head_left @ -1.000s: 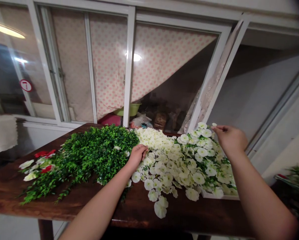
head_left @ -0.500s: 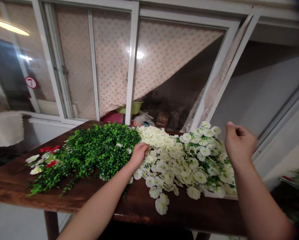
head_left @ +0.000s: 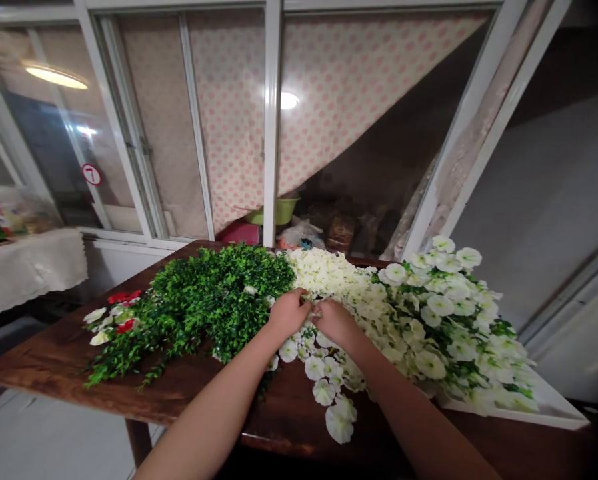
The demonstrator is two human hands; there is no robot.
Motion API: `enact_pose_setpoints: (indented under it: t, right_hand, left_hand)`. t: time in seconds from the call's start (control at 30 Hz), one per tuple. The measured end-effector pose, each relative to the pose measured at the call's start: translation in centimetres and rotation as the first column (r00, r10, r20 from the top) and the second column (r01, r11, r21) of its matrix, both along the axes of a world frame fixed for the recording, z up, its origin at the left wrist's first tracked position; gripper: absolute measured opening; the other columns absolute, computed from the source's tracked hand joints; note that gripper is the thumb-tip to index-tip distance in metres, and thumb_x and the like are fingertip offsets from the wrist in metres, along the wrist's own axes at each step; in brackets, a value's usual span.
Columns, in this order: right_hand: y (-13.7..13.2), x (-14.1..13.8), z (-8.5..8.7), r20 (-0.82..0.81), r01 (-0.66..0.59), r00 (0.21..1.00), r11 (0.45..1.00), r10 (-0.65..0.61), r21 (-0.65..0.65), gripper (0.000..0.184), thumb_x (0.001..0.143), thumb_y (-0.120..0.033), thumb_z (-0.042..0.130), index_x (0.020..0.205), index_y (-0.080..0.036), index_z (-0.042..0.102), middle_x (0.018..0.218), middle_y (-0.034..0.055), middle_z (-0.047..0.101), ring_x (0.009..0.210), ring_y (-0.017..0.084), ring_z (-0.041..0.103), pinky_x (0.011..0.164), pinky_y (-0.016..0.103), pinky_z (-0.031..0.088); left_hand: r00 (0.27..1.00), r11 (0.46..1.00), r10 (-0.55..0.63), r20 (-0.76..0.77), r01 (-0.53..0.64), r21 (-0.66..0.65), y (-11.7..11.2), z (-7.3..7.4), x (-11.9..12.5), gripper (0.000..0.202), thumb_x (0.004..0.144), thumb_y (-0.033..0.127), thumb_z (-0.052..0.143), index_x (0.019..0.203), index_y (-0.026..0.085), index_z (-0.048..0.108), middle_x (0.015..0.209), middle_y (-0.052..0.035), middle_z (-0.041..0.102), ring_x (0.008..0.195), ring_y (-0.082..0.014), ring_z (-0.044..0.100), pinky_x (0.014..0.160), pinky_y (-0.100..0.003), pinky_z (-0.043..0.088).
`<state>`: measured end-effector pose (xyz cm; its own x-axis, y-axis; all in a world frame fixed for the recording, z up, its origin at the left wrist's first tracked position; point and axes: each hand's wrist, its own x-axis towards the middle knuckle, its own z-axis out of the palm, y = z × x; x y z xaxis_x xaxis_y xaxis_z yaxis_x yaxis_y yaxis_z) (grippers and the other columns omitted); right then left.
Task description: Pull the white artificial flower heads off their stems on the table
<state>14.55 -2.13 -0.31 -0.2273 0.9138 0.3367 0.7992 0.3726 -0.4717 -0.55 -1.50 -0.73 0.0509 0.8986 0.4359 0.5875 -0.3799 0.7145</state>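
Observation:
My left hand (head_left: pixel 288 313) and my right hand (head_left: pixel 335 323) meet over the middle of the table, fingertips close together. Both are closed in a pinch; whatever lies between the fingers is too small and too hidden to name. Beneath and behind them spreads a heap of loose cream-white artificial flowers (head_left: pixel 323 272). Left of my left hand is a dense mound of artificial green foliage (head_left: pixel 219 293). Bunches of white flowers with green leaves (head_left: pixel 443 303) lie to the right of my right hand.
A white tray (head_left: pixel 553 402) sits under the flowers at the right end of the brown wooden table (head_left: pixel 43 380). Red flowers (head_left: pixel 125 325) and white ones lie at the left. Behind stand sliding windows with a dotted curtain (head_left: pixel 239 133). A cloth-covered table (head_left: pixel 33 267) is far left.
My right hand has come down and left from its raised place at the right to join my left hand over the flowers. The view has shifted slightly.

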Motion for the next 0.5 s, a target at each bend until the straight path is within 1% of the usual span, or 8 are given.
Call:
enact_pose_setpoints:
  t: [0.07, 0.13, 0.23, 0.3, 0.37, 0.43, 0.5]
  right_hand:
    - [0.4, 0.5, -0.8, -0.005, -0.005, 1.0, 0.999, 0.005, 0.039, 0.011, 0.075, -0.016, 0.057, 0.074, -0.021, 0.067, 0.084, 0.0061, 0.069, 0.086, 0.021, 0.062, 0.077, 0.027, 0.041]
    - [0.5, 1.1, -1.2, -0.056, 0.009, 0.998, 0.997, -0.004, 0.082, 0.014, 0.079, -0.018, 0.052, 0.078, -0.021, 0.066, 0.086, 0.006, 0.069, 0.085, 0.02, 0.062, 0.077, 0.028, 0.042]
    - [0.9, 1.8, -1.5, -0.197, 0.073, 0.979, 0.993, -0.053, 0.097, 0.017, 0.084, -0.026, 0.047, 0.084, -0.02, 0.063, 0.088, 0.0059, 0.068, 0.083, 0.02, 0.062, 0.076, 0.03, 0.043]
    - [1.3, 2.2, -1.6, -0.319, 0.123, 0.943, 0.99, -0.093, 0.075, 0.019, 0.084, -0.032, 0.046, 0.085, -0.021, 0.061, 0.086, 0.006, 0.068, 0.08, 0.021, 0.062, 0.073, 0.032, 0.044]
    - [1.7, 2.5, -1.6, -0.47, 0.144, 0.875, 0.989, -0.116, 0.025, 0.019, 0.083, -0.037, 0.048, 0.085, -0.021, 0.059, 0.083, 0.0059, 0.067, 0.073, 0.021, 0.062, 0.068, 0.033, 0.045]
    - [2.1, 2.7, -1.6, -0.634, 0.117, 0.766, 0.993, -0.11, -0.03, 0.021, 0.079, -0.04, 0.053, 0.086, -0.021, 0.058, 0.082, 0.0054, 0.066, 0.067, 0.021, 0.062, 0.062, 0.032, 0.047]
    - [2.4, 2.9, -1.4, -0.759, 0.061, 0.643, 0.995, -0.097, -0.075, 0.024, 0.074, -0.04, 0.059, 0.089, -0.021, 0.058, 0.079, 0.0044, 0.066, 0.062, 0.019, 0.061, 0.058, 0.032, 0.047]
  left_hand:
    - [0.999, 1.0, -0.004, -0.035, 0.005, 0.023, -0.1, 0.1, 0.2, 0.018, 0.076, 0.029, 0.059, 0.09, 0.021, 0.067, 0.076, -0.0057, 0.065, 0.071, -0.0213, 0.056, 0.065, -0.028, 0.033]
    - [0.999, 0.999, -0.011, -0.035, 0.012, 0.035, -0.2, 0.1, 0.4, 0.012, 0.076, 0.027, 0.058, 0.083, 0.021, 0.066, 0.079, -0.006, 0.065, 0.074, -0.0218, 0.056, 0.066, -0.028, 0.033]
    - [0.999, 0.999, -0.032, -0.032, 0.032, 0.013, -0.4, 0.1, 0.5, 0.007, 0.073, 0.025, 0.059, 0.079, 0.021, 0.062, 0.074, -0.0042, 0.063, 0.07, -0.0206, 0.055, 0.064, -0.027, 0.033]
    - [0.993, 0.994, -0.105, -0.057, 0.105, -0.003, -0.5, 0.1, 0.4, 0.011, 0.073, 0.026, 0.06, 0.084, 0.021, 0.062, 0.073, -0.003, 0.063, 0.068, -0.0199, 0.054, 0.063, -0.027, 0.034]
    - [0.97, 0.976, -0.219, -0.102, 0.22, -0.007, -0.7, 0.1, 0.3, 0.021, 0.072, 0.029, 0.064, 0.092, 0.022, 0.062, 0.077, -0.0025, 0.063, 0.067, -0.0196, 0.055, 0.062, -0.027, 0.035]
    - [0.933, 0.946, -0.318, -0.171, 0.323, 0.006, -0.8, 0.0, 0.2, 0.034, 0.068, 0.034, 0.07, 0.098, 0.022, 0.062, 0.081, -0.0035, 0.064, 0.071, -0.0206, 0.056, 0.062, -0.027, 0.036]
    - [0.888, 0.92, -0.372, -0.271, 0.392, 0.019, -0.6, -0.2, 0.1, 0.036, 0.064, 0.036, 0.075, 0.095, 0.022, 0.064, 0.085, -0.0056, 0.064, 0.078, -0.023, 0.057, 0.067, -0.029, 0.038]
